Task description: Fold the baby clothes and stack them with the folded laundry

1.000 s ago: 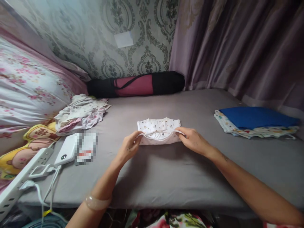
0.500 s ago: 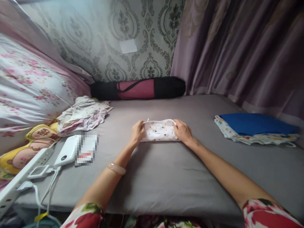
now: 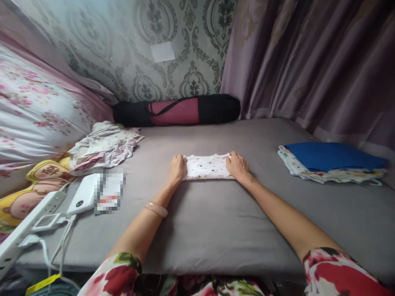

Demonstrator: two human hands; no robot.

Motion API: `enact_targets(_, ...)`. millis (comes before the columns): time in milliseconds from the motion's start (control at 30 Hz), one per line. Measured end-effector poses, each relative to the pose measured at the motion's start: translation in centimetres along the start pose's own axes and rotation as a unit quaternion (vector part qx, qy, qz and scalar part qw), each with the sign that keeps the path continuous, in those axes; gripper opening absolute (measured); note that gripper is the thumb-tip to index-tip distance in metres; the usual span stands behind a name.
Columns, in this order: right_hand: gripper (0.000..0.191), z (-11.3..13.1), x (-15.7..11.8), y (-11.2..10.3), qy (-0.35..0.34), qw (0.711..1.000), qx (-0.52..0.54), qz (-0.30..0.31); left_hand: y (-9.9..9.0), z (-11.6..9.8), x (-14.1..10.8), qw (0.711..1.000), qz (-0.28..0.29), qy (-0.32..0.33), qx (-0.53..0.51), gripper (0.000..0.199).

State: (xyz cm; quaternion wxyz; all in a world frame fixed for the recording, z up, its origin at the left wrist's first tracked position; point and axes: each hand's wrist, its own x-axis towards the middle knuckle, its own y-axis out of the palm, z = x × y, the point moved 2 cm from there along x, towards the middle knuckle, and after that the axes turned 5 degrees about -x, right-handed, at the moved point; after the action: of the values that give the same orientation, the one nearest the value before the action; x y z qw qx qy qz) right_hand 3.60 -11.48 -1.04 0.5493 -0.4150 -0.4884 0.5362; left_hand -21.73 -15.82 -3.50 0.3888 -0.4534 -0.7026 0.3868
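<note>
Between my hands is a white cloth garment (image 3: 206,167) with a small printed pattern, folded into a flat wide strip over the grey bed sheet. My left hand (image 3: 178,167) grips its left end with the fingers curled. The right end is pinched by my right hand (image 3: 237,165), the thumb on top of the cloth. The garment's upper edge looks slightly wavy. Which kind of garment it is, I cannot tell.
Right, a folded stack with a blue cloth (image 3: 335,156) on top. Left, a crumpled clothes pile (image 3: 103,144), a white power bank (image 3: 84,195), a power strip (image 3: 46,209) with cables and a yellow cushion (image 3: 37,187). A black and maroon long bag (image 3: 175,112) lies against the wall.
Both hands still hold the garment, which now lies flatter, and its upper edge has changed from a smooth curve to a wavy line. The whole view has shifted slightly.
</note>
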Motion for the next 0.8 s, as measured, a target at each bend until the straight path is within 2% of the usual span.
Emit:
enact_targets(167, 0.033, -0.7, 0.6, 0.2, 0.030, 0.999, 0.018, 0.003, -0.4, 0.2, 0.2, 0.999, -0.007, -0.031, -0.021, 0.021)
enact_targets(367, 0.034, -1.3, 1.7, 0.5, 0.031, 0.998, 0.026, 0.041, -0.6, 0.7, 0.7, 0.993, 0.004, -0.095, -0.068, 0.027)
enact_targets(500, 0.038, -1.8, 2.2, -0.1, 0.014, 0.996, 0.035, 0.086, -0.9, 1.4, 1.2, 0.991, 0.003, -0.105, -0.083, 0.028)
enact_targets(567, 0.041, -1.9, 1.9, -0.9, 0.011, 0.996, 0.029, 0.083, -1.3, 1.4, 1.1, 0.992, -0.015, -0.102, -0.072, 0.028)
enact_targets(667, 0.044, -1.0, 0.6, -2.0, -0.010, 1.000, -0.001, 0.001, -2.3, 0.3, 0.3, 0.997, -0.062, -0.038, -0.035, 0.029)
enact_targets(733, 0.046, 0.6, -0.5, -2.2, -0.082, 0.995, -0.008, -0.047, -2.6, -1.3, -0.6, 0.996, -0.062, 0.051, -0.025, 0.031)
enact_targets(800, 0.050, 2.5, -1.6, -1.7, -0.176, 0.983, -0.005, -0.053, -2.4, -3.3, -1.7, 0.988, -0.030, 0.151, -0.024, 0.035)
